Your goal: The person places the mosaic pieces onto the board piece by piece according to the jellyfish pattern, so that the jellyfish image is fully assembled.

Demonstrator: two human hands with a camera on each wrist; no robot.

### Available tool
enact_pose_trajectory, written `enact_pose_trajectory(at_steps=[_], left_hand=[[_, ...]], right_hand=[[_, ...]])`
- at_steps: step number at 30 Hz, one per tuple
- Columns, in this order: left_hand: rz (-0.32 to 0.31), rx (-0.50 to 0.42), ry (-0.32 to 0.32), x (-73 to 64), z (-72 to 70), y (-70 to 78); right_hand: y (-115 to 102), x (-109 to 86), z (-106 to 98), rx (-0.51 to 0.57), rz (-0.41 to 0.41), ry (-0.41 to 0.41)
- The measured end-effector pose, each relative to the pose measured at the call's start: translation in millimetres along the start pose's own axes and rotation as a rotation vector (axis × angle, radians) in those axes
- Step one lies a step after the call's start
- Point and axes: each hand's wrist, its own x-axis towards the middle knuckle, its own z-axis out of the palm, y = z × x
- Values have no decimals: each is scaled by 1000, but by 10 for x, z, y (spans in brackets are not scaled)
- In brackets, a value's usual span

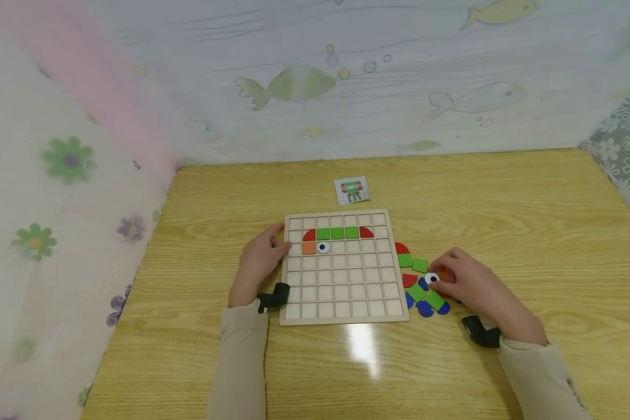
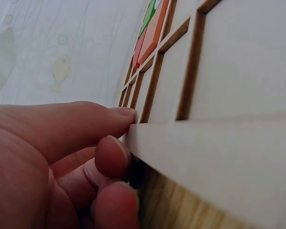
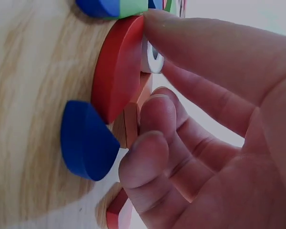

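A wooden grid board (image 1: 345, 291) lies flat on the table. My left hand (image 1: 259, 256) holds its left edge, thumb on the rim and the other fingers curled against the side, as the left wrist view shows. In the board's upper cells sit red quarter-round pieces (image 1: 366, 233), green squares (image 1: 338, 233), an orange square (image 1: 308, 248) and a round eye piece (image 1: 322, 247). Right of the board, my right hand (image 1: 469, 280) pinches a second white eye piece (image 1: 431, 279) between thumb and forefinger, over a pile of loose pieces.
The pile has green squares (image 1: 416, 292), blue rounded pieces (image 1: 424, 309) and red ones (image 1: 409, 280); part is hidden under my right hand. A small pattern card (image 1: 352, 191) lies behind the board. The wooden table (image 1: 231, 192) meets a wall at the back.
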Motion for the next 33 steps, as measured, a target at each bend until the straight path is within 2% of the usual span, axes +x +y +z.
enact_pose_trajectory(at_steps=[5,8,14,18,26,33], left_hand=[[-5,-8,-4,-1,3,-7],[-12,-8,-4,8,14,-15],[-21,2,-2,14,16,-15],[-23,-1,-2,6,11,-17],[-34,-11,-9,17,24,-42],[-24,-11,-5,17,25,-38]], right_hand=[[-6,13,3,93,33,-28],[-14,26,2,131,40,-17],[-64,74,9,111,-58,95],[-134,167,34,157,-55,135],[-333,393,121,372,11,92],[-533,550,229,432,-52,125]])
